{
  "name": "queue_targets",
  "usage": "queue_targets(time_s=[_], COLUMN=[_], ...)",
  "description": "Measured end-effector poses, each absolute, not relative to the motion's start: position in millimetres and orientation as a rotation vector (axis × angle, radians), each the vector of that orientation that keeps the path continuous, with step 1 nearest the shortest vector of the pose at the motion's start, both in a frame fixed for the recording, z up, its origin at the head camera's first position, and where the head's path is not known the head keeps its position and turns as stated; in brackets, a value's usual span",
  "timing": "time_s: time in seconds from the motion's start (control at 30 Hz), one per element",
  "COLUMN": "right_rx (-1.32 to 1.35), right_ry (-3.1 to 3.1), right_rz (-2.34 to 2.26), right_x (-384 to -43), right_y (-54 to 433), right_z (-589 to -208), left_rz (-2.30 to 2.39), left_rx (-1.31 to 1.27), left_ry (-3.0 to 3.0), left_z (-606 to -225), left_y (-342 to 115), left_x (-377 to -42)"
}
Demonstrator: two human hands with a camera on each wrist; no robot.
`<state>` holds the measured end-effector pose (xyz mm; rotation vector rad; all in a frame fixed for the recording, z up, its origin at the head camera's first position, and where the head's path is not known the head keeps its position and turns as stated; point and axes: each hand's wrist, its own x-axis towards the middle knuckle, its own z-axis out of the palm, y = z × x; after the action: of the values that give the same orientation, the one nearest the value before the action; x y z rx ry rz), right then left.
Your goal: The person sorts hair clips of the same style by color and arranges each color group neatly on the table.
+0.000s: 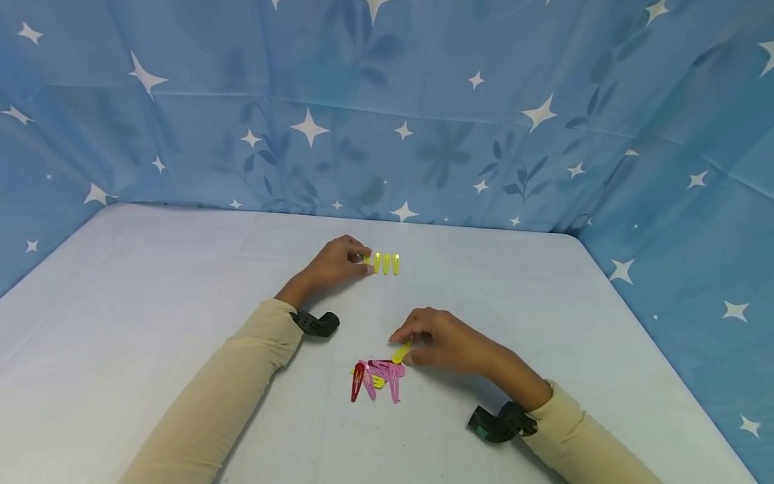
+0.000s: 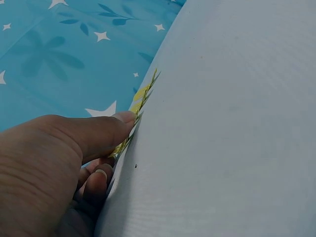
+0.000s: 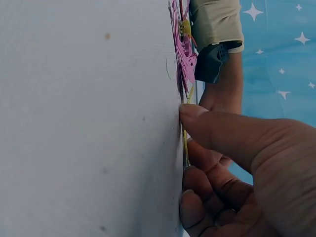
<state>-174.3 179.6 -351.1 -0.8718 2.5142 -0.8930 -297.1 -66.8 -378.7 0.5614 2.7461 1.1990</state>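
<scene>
Toward the back of the table, several yellow snap hair clips (image 1: 386,263) lie side by side in a short row. My left hand (image 1: 340,262) is at the row's left end, thumb and fingers pinching the leftmost yellow hair clip (image 1: 366,259), which they partly hide. Nearer to me, my right hand (image 1: 450,341) pinches another yellow hair clip (image 1: 402,353) between thumb and fingers. That clip overlaps the edge of a small pile of pink hair clips (image 1: 394,383). A red hair clip (image 1: 358,382) lies at the pile's left side, and a yellow one (image 1: 378,382) shows among the pink.
A white cloth covers the table (image 1: 181,269). Blue curtains (image 1: 387,101) with white stars hang behind it and along its sides. Each wrist bears a black camera, one by the left sleeve (image 1: 230,390) and one by the right sleeve (image 1: 580,430).
</scene>
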Motion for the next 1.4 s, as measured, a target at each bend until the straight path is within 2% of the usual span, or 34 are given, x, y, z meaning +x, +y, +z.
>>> queue_targets(time_s=[1.4], right_rx=[-0.912], right_ry=[2.540], right_rz=[-0.880], right_x=[-170.5], right_y=[179.7], right_z=[-350.9], left_rz=[1.203], left_rx=[0.536], left_ry=[2.745], left_z=[-378.4], left_y=[-66.0], left_x=[-295.0])
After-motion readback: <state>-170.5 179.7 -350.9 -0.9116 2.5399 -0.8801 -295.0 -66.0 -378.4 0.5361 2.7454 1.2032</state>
